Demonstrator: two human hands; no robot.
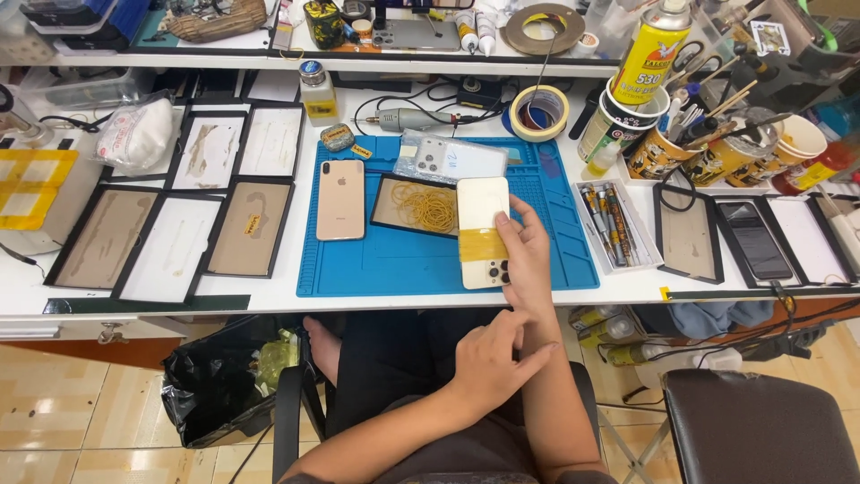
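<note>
A white phone (482, 211) lies back up on the blue work mat (403, 264), with a band of yellow tape (482, 244) across its middle. My right hand (526, 260) grips its right edge, fingertips on the tape and near the camera corner. My left hand (488, 363) holds nothing and rests against my right forearm, index finger stretched out. A gold phone (340, 199) lies back up on the mat's left side. Between the two phones sits a small black tray of yellow rubber bands (427, 207).
A clear bag with a phone part (451, 159) lies at the mat's back. Screwdrivers fill a white tray (612, 222) to the right, beside a dark phone (754, 239). Black trays (170, 246) cover the left. Tape roll (539, 112), spray can (651, 54), tool cups (717, 148) stand behind.
</note>
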